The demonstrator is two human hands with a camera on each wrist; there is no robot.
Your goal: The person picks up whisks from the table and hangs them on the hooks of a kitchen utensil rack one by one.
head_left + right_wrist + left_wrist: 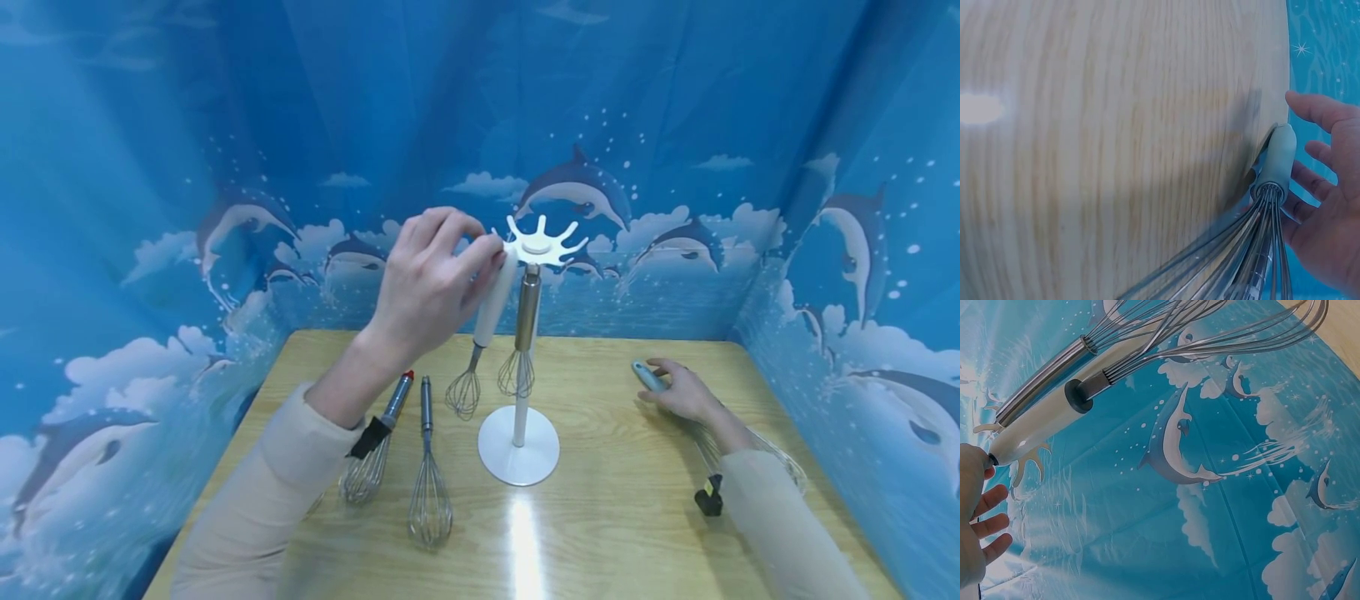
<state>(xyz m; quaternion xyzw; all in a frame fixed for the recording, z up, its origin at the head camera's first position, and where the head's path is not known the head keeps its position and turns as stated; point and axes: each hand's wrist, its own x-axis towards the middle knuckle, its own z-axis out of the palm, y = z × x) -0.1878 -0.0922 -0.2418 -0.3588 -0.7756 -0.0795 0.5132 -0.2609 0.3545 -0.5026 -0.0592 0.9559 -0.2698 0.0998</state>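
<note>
My left hand (435, 279) pinches the top end of a white-handled whisk (492, 304) at the left side of a white stand's pronged top (538, 247). That whisk hangs wires down, slightly tilted. Just right of it, a small whisk with a metal handle (528, 310) hangs from the stand. In the left wrist view the white handle (1041, 425) meets the fingertips, the other fingers spread. Over at the right, my right hand (686, 393) is at a whisk with a light blue handle (1277, 156) lying on the table, thumb apart and fingers loosely beside the handle.
Two metal whisks, one with a red-tipped handle (397, 398) and one plain (428, 475), lie on the wooden table (600, 517) left of the stand's round base (519, 467). A blue dolphin-print curtain (450, 100) surrounds the table's back and sides.
</note>
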